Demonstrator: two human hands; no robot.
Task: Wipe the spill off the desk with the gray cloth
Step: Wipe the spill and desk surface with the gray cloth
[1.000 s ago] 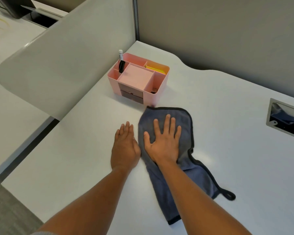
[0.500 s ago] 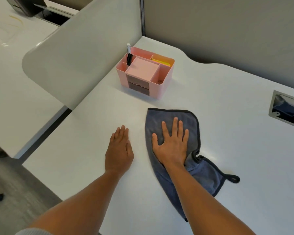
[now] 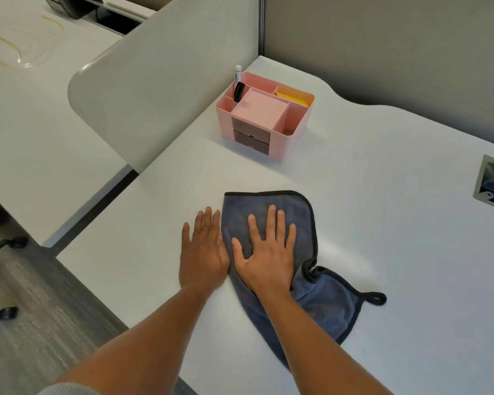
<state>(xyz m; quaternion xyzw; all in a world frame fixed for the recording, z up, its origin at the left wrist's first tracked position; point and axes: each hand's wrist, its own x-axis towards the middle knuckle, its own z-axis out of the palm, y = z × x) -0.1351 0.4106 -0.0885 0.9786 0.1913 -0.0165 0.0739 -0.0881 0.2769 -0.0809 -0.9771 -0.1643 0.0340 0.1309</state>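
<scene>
Big white desk [image 3: 382, 223], pink organizer [image 3: 264, 116] near the back corner. The gray cloth [image 3: 320, 297] lies spread out near the front edge, right hand [image 3: 265, 256] pressing flat on it, fingers straight and splayed. Left hand [image 3: 203, 252] rests flat on the desk just beside it, fingers straight.

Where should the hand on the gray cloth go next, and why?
Probably sweep sideways to the right. The right hand lies flat on the gray dark-edged cloth, while the left hand rests flat on the white desk beside it. A faint sheen, perhaps leftover wetness, shows on the desk just right of the cloth.
</scene>
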